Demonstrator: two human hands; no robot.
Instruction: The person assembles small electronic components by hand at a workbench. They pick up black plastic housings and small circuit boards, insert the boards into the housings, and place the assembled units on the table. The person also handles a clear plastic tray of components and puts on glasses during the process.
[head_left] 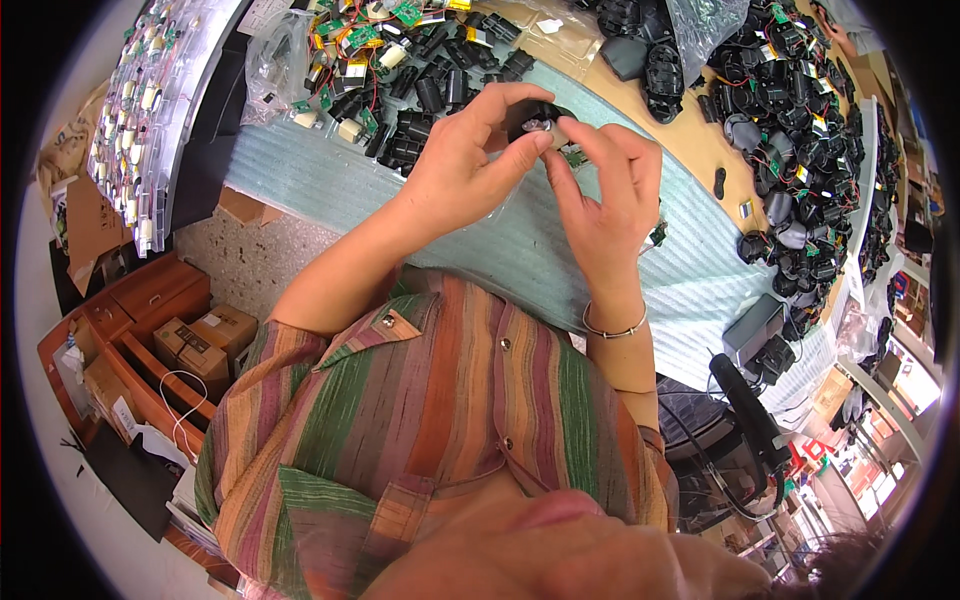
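Observation:
In front of my chest, over the foam-covered table, my left hand [465, 170] is closed around the edge of a small black plastic housing [527, 112], thumb below and index finger on top. My right hand [612, 195], with a bracelet at its wrist, pinches at the same housing from the right. Inside the housing shows a small pale, shiny part [538, 127], partly covered by my fingertips; its kind is unclear. Just below the fingertips a bit of green circuit board [575, 157] peeks out.
Pale green foam sheet [690, 210] covers the near table. Beyond my left hand lies a heap of black casings [430, 92] with wired boards and batteries. More black housings [785, 150] pile up at right. Trays of small parts [150, 120] stand at far left.

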